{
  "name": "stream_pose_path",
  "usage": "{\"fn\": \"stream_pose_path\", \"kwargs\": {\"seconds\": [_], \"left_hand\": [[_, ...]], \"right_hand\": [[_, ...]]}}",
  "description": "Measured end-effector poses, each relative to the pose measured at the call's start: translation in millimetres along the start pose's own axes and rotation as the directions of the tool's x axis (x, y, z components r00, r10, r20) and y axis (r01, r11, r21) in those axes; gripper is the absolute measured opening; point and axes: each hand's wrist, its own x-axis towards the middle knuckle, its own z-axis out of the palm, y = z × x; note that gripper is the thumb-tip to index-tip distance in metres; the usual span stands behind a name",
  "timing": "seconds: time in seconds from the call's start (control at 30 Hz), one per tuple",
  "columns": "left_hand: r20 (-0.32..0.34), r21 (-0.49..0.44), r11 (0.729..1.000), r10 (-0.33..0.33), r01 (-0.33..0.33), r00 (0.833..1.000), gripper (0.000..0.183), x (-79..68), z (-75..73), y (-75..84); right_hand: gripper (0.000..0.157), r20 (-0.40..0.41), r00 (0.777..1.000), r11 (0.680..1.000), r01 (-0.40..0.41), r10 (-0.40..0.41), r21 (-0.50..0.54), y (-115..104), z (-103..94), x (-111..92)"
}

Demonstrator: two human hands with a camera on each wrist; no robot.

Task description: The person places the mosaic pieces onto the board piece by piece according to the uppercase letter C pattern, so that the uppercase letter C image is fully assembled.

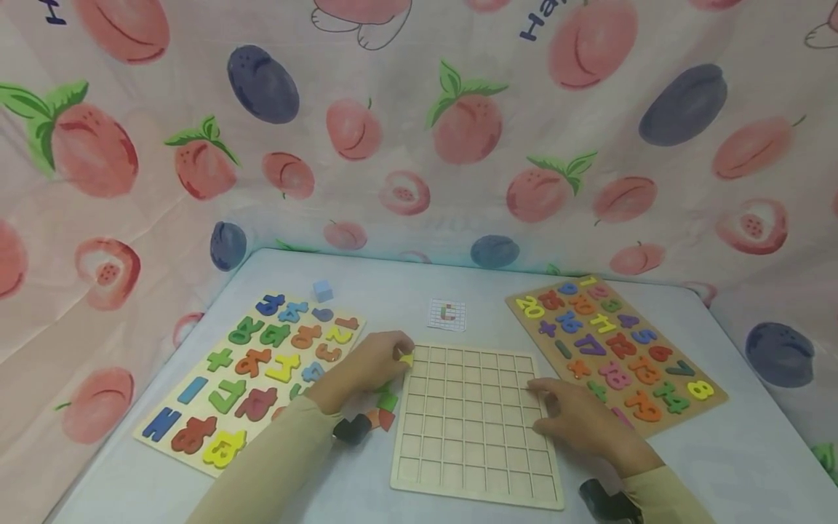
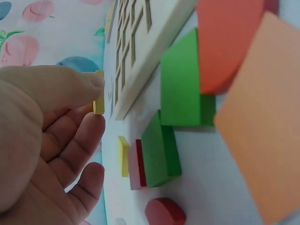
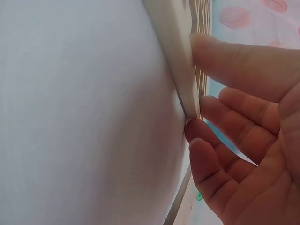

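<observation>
My left hand pinches a small thin yellow block between thumb and fingertips, at the far left corner of a square wooden grid board. The rest of its fingers curl loosely below. On the board's right edge rest the thumb and fingertips of my right hand, spread a little apart. In the right wrist view, that thumb lies against the board's side. Loose blocks lie by the board's left side, among them a green block, a red block and an orange block.
A puzzle board with colourful numbers and signs lies at the left, a brown number board at the right. Behind the grid board is a small card with a coloured pattern. A light blue cube stands at the back left.
</observation>
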Motion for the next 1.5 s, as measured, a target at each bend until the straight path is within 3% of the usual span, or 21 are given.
{"fn": "stream_pose_path", "kwargs": {"seconds": [0.4,0.93,1.5], "left_hand": [[-0.004,-0.011,0.999,0.033,-0.033,0.999,0.031,3.0,5.5,10.3],[-0.023,0.006,0.999,0.053,-0.053,0.998,0.03,7.1,11.7,12.4],[0.009,-0.005,0.995,0.1,-0.1,0.995,0.028,27.9,26.6,20.1]], "right_hand": [[0.064,-0.017,1.0,1.0,0.014,-0.014,0.005,-0.9,1.6,-0.7],[0.064,-0.037,0.999,1.0,0.002,-0.002,0.004,-3.3,5.5,9.0],[0.063,-0.044,0.999,1.0,0.02,-0.02,0.001,-5.0,4.8,14.2]]}}
